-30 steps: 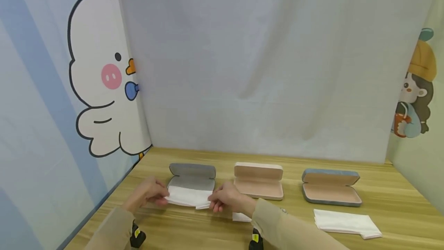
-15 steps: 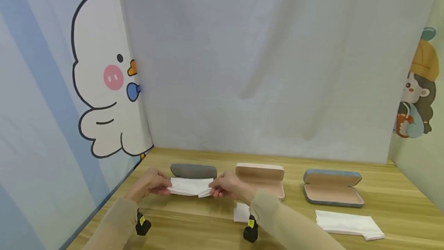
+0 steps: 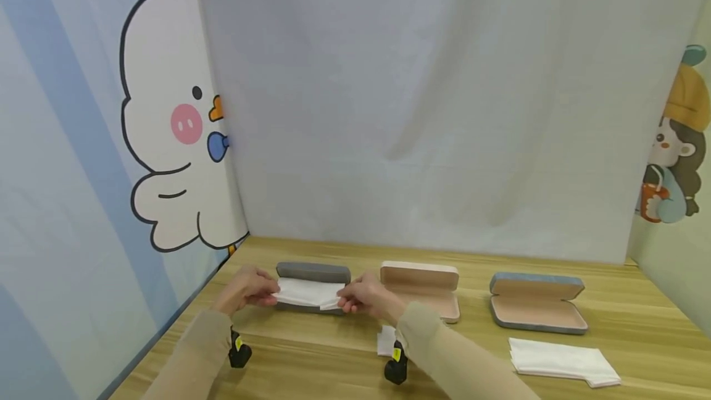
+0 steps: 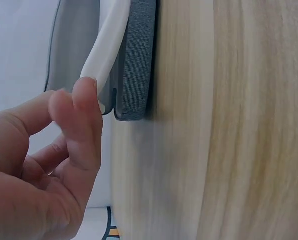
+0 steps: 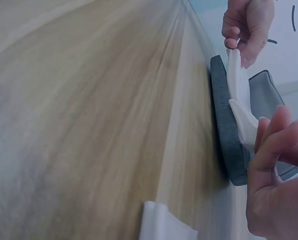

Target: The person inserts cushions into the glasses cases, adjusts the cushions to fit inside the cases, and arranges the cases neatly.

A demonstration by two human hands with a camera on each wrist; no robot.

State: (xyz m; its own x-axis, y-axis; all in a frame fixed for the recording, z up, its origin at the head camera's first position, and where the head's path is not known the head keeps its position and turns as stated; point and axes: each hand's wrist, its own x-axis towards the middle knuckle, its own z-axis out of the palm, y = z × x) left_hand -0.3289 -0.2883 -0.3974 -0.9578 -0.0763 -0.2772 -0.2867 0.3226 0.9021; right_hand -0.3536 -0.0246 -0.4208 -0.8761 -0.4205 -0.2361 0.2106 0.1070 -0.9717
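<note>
A folded white cloth (image 3: pixel 305 292) is stretched between my two hands, over the bottom half of an open grey glasses case (image 3: pixel 313 272). My left hand (image 3: pixel 250 289) pinches its left end between thumb and fingers; the left wrist view shows the cloth (image 4: pixel 106 47) sagging above the case's edge (image 4: pixel 135 75). At the other end, my right hand (image 3: pixel 369 296) pinches the right corner. In the right wrist view the cloth (image 5: pixel 243 112) runs along the inner side of the case's front wall (image 5: pixel 223 120). The case's inside floor is hidden beneath the cloth.
An open pink-lined white case (image 3: pixel 420 276) stands in the middle, partly behind my right hand. Farther right is an open blue case (image 3: pixel 537 313). One folded white cloth (image 3: pixel 563 362) lies before it; another cloth (image 3: pixel 385 341) shows under my right wrist.
Both hands have carried the white cloth away from me, from in front of the grey case to over its bottom half. The case's front edge now shows below the cloth.
</note>
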